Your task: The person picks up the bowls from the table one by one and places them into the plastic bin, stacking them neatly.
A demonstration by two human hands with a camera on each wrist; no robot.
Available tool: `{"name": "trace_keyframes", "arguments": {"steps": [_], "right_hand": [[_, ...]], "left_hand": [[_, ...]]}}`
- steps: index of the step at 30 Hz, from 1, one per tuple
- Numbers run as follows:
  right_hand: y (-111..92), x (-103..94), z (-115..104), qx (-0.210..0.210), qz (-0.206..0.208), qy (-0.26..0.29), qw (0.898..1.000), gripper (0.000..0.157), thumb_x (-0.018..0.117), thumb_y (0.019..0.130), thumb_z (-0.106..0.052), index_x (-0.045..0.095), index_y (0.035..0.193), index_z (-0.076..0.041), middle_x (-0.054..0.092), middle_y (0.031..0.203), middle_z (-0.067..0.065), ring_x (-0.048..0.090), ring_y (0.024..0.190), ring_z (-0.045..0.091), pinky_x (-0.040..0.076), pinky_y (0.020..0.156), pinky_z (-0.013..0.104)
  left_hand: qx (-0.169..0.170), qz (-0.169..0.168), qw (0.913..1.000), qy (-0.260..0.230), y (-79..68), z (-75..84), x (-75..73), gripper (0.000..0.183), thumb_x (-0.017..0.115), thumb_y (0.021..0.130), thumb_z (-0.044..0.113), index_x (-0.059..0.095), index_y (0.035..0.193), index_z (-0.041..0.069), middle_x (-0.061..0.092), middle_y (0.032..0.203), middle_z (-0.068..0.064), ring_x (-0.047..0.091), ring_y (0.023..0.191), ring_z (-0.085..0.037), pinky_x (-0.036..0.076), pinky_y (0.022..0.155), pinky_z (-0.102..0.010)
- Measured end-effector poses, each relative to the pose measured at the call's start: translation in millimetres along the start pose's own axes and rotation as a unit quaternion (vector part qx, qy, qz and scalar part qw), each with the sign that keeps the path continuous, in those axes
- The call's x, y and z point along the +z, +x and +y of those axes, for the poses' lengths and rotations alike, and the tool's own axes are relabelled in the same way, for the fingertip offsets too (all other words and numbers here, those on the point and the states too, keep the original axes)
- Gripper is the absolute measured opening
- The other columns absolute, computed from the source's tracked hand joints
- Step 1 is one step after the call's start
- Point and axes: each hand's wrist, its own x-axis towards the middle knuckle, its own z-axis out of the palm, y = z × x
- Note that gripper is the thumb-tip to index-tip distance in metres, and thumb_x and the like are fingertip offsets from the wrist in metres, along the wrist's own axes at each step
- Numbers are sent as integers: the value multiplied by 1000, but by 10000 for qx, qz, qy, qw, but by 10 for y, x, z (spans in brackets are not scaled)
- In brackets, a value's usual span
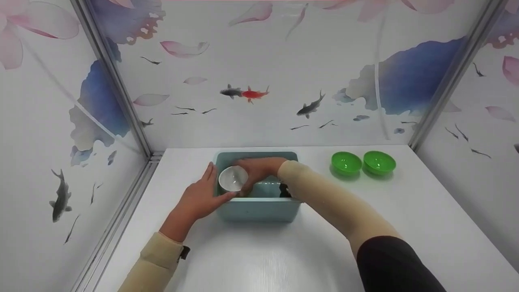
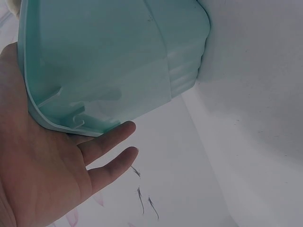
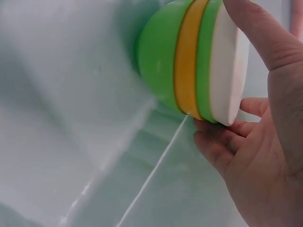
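A light blue-green plastic bin [image 1: 259,211] stands on the white table. Inside its left end is a nested stack of bowls, a white bowl [image 1: 232,178] innermost. From the right wrist view, the layers below it are a green bowl [image 3: 204,71], a yellow bowl [image 3: 185,61] and another green bowl [image 3: 158,59]. My right hand [image 1: 259,169] reaches into the bin and grips the stack, thumb at the white rim and fingers underneath. My left hand [image 1: 200,198] rests against the bin's left front corner, its fingers extended along the outside [image 2: 109,142].
Two green bowls [image 1: 346,163] [image 1: 379,162] sit side by side on the table [image 1: 344,243], right of the bin. Printed panels [image 1: 259,121] enclose the table at the back and both sides, with metal posts [image 1: 113,77] at the corners.
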Motion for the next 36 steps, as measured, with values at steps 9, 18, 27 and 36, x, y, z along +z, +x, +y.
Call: {"name": "trace_keyframes", "arguments": {"steps": [9,18,27,36], "right_hand": [[-370,-365,-54,85,339,-323,9989,99,88,95,-48,39,170,-7,56,161,18,53,150,33,41,125,54],[-912,-551,57,-460,883,51,9950,66,83,102,-38,59,157,-13,70,142,12,67,131,27,54,113,51],[-1438,-337,315,-1190,2110,507,9689,42,85,101,-25,72,139,-13,76,121,3,73,112,23,60,102,52],[-1962,-138,677,-1177,2943,566,9467,31,84,102,-16,75,131,-9,77,118,9,73,106,24,61,94,50]], "left_hand": [[-59,-26,10000,20,8,9,-16,122,58,99,83,12,176,0,10,184,-19,53,150,-47,46,117,-64],[-142,-30,9999,30,-2,57,-39,119,62,100,77,12,176,-1,10,184,-20,49,153,-48,45,119,-64],[-97,-19,10000,4,-19,70,-38,119,64,100,75,13,175,-2,11,183,-21,47,154,-49,43,120,-65],[-134,-26,9999,23,-5,71,-22,120,63,100,77,11,176,-2,10,183,-21,46,155,-48,44,119,-65]]}}
